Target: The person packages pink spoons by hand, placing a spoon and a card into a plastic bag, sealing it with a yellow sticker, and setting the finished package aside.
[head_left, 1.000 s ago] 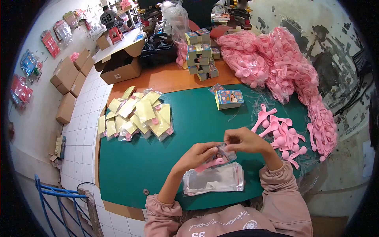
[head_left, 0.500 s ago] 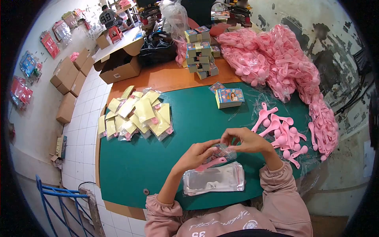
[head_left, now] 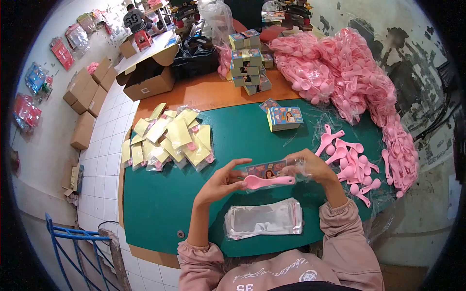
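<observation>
A clear plastic bag (head_left: 252,169) with a pink spoon (head_left: 267,182) and a printed card (head_left: 272,170) in it is held up over the table. My left hand (head_left: 224,182) pinches its left end by the spoon's bowl, thumb in front, index finger stretched out above. At the other end, my right hand (head_left: 313,167) is closed on the plastic, its fingertips partly behind the film. Just below lies a stack of flat clear bags (head_left: 262,219). Loose pink spoons (head_left: 347,165) are heaped right of my right hand.
Filled bags with yellowish card backs (head_left: 177,136) are piled on the left of the green table (head_left: 160,203). A card stack (head_left: 284,119) stands farther back, near taller bundles (head_left: 246,63). Big bags of pink spoons (head_left: 340,72) line the right edge. A person (head_left: 137,20) sits far off.
The bag has turned flatter and been stretched out between my hands, showing the card and whole spoon. My left hand has moved left, and my right hand slightly right.
</observation>
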{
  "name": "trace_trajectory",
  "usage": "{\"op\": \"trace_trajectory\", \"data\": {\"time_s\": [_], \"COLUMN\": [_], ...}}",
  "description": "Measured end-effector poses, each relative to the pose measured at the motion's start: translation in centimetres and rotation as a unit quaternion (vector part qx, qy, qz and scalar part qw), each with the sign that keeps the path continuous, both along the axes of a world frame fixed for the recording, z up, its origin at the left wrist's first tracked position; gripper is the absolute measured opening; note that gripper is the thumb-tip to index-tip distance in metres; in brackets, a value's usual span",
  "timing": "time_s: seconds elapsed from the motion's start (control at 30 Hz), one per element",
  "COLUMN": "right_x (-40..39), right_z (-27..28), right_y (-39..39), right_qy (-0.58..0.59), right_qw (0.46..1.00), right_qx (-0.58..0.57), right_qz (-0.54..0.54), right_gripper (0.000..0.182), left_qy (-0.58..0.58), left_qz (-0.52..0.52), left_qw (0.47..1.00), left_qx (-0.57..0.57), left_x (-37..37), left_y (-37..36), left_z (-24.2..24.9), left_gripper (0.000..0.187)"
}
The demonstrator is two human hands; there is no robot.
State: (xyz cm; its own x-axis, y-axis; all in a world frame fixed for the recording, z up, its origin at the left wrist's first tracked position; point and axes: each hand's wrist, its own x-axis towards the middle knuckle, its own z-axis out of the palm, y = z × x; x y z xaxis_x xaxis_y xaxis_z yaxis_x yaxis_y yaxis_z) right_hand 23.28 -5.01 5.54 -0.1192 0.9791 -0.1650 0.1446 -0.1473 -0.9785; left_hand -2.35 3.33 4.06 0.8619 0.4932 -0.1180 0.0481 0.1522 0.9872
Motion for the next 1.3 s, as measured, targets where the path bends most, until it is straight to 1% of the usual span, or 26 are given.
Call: {"op": "trace_trajectory", "data": {"time_s": [0.07,0.1,0.13,0.17,0.2,0.23,0.27,0.3,0.33,0.37,0.4,0.43,0.5,0.53,0.57,0.6,0.63,0.67,0.73,0.77,0.83,0.87,0.93,1.17,1.23,1.3], "right_x": [0.6,0.6,0.4,0.2,-0.3,-1.2,-1.8,-2.0,-2.3,-2.4,-2.2,-2.3,-2.6,-2.8,-3.0,-3.3,-3.5,-3.7,-4.0,-4.3,-5.6,-6.2,-7.3,-7.8,-8.0,-8.4], "right_z": [-0.1,-0.2,-0.3,-0.3,-0.1,0.3,0.5,0.7,0.7,0.8,1.0,0.6,-1.6,-3.4,-4.2,-4.8,-5.1,-5.1,-4.6,-4.1,-3.0,-3.0,-3.1,-3.5,-3.6,-3.1], "right_y": [0.0,0.0,0.1,0.1,0.3,0.5,0.6,0.7,0.7,0.5,0.6,0.7,1.7,2.3,2.3,2.2,2.1,2.1,1.8,1.5,0.9,0.8,0.5,0.2,0.1,-0.2], "right_qy": [-0.04,-0.041,-0.041,-0.041,-0.041,-0.121,-0.2,-0.2,-0.242,-0.279,-0.249,-0.248,-0.273,-0.293,-0.293,-0.347,-0.399,-0.399,-0.45,-0.45,-0.357,-0.357,-0.356,-0.385,-0.439,-0.464], "right_qw": [0.999,0.999,0.998,0.995,0.995,0.979,0.953,0.952,0.944,0.919,0.935,0.935,0.937,0.922,0.922,0.901,0.877,0.877,0.832,0.832,0.898,0.898,0.892,0.886,0.845,0.829], "right_qx": [0.006,0.006,0.041,0.076,0.076,0.111,0.145,0.146,0.213,0.274,0.201,0.2,0.215,0.254,0.254,0.261,0.267,0.267,0.321,0.321,0.256,0.256,0.278,0.259,0.304,0.31], "right_qz": [0.001,0.0,-0.028,-0.056,-0.058,-0.119,-0.177,-0.177,-0.064,0.052,0.153,0.153,0.044,0.001,-0.001,-0.01,-0.018,-0.017,-0.041,-0.04,-0.017,-0.018,-0.001,0.007,0.017,0.037], "right_gripper": [0.015,0.015,0.015,0.016,0.016,0.02,0.024,0.024,0.028,0.032,0.032,0.032,0.026,0.023,0.023,0.022,0.021,0.021,0.02,0.02,0.02,0.02,0.018,0.017,0.018,0.019], "left_qy": [0.008,0.009,0.01,0.009,0.046,0.082,0.004,0.003,-0.027,-0.056,-0.05,-0.049,0.025,0.026,0.03,0.033,0.034,0.046,0.058,0.052,0.045,0.048,0.054,0.031,0.016,0.068], "left_qz": [0.017,0.056,0.094,0.092,0.208,0.32,0.258,0.258,0.228,0.192,0.195,0.195,0.173,0.173,0.154,0.135,0.135,0.13,0.127,0.125,0.123,0.132,0.14,0.173,0.18,0.164], "left_qw": [1.0,0.998,0.996,0.996,0.975,0.935,0.965,0.966,0.965,0.936,0.932,0.932,0.975,0.975,0.98,0.984,0.984,0.983,0.982,0.982,0.982,0.98,0.979,0.972,0.969,0.974], "left_qx": [-0.024,-0.015,-0.006,-0.005,0.065,0.132,0.035,0.035,-0.128,-0.29,-0.301,-0.302,-0.139,-0.139,-0.124,-0.109,-0.108,-0.117,-0.129,-0.132,-0.136,-0.139,-0.141,-0.157,-0.169,-0.137], "left_x": [0.3,0.6,0.9,1.7,2.8,3.4,3.6,3.8,4.2,4.5,4.6,4.5,4.3,4.2,4.1,3.9,3.7,3.5,3.1,3.0,2.8,2.8,2.8,3.2,3.3,3.1], "left_y": [-0.2,-0.4,-0.6,-1.1,-1.8,-2.3,-2.4,-2.7,-3.1,-3.4,-3.2,-3.2,-3.4,-3.5,-3.5,-3.4,-3.2,-3.1,-3.0,-2.9,-2.8,-2.8,-2.9,-3.3,-3.2,-2.8], "left_z": [-0.3,-0.8,-1.3,-1.7,-2.1,-2.7,-3.2,-3.3,-2.3,-1.9,-2.6,-3.3,-4.2,-4.1,-3.9,-3.7,-3.4,-3.2,-3.2,-3.3,-3.3,-3.3,-3.2,-3.6,-3.8,-3.9], "left_gripper": [0.053,0.051,0.048,0.048,0.047,0.045,0.055,0.055,0.059,0.063,0.063,0.063,0.059,0.059,0.059,0.058,0.058,0.057,0.057,0.056,0.055,0.053,0.052,0.049,0.048,0.047]}}
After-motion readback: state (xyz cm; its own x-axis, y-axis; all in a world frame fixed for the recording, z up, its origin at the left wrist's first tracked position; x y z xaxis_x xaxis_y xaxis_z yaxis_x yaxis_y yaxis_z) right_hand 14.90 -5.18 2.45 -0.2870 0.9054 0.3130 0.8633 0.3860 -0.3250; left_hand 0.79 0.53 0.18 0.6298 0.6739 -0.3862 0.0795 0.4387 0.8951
